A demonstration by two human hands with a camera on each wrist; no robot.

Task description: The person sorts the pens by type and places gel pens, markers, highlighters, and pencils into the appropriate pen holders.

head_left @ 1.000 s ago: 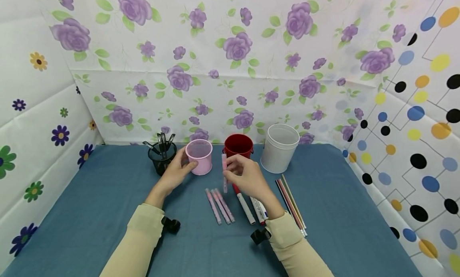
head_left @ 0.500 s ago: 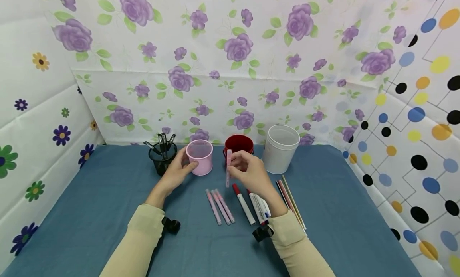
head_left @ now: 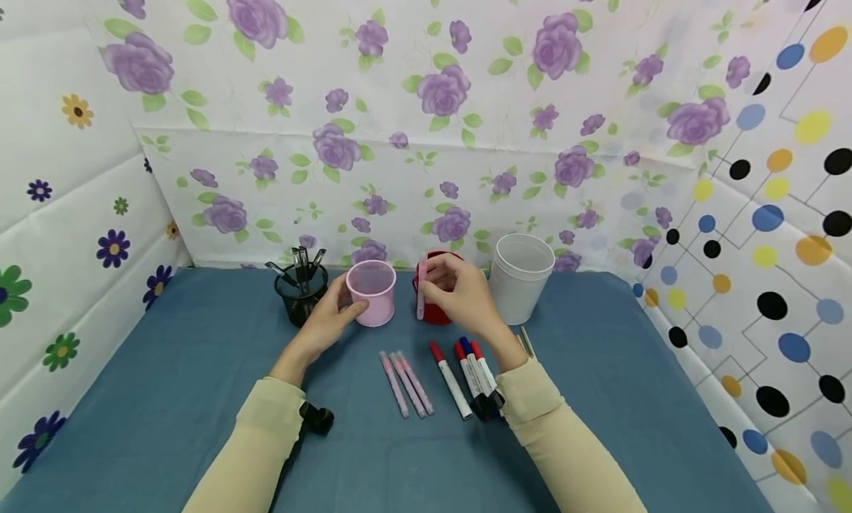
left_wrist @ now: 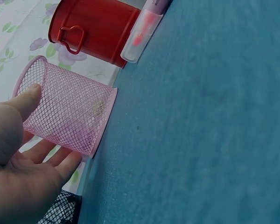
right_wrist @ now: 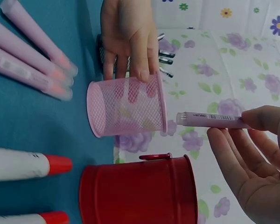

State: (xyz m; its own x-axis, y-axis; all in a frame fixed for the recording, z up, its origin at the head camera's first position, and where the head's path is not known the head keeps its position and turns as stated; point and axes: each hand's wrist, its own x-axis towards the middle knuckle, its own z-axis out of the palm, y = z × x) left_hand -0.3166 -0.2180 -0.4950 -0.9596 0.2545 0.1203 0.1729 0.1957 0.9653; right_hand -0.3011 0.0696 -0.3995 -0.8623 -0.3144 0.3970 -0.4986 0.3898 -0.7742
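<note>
My left hand (head_left: 322,324) holds a pink mesh pen cup (head_left: 376,310) upright on the table, thumb near the rim and fingers round the side. My right hand (head_left: 469,299) pinches a pink highlighter (right_wrist: 210,120) between thumb and fingers, held upright with its clear-capped end down. In the right wrist view that end is beyond the cup's rim level, apart from the cup. From the head, the highlighter and hand overlap the red bucket (head_left: 435,315). Three similar highlighters (head_left: 407,384) lie side by side on the table in front.
A black mesh cup (head_left: 293,306) with several black pens stands left of the pink cup. At the right is a white bucket (head_left: 521,284). Red- and blue-capped markers (head_left: 454,384) lie under the right forearm, which hides most of the pencils (head_left: 526,341).
My right hand has moved away from me and upward with the highlighter, from over the markers to in front of the red bucket. The left hand keeps its place on the pink cup.
</note>
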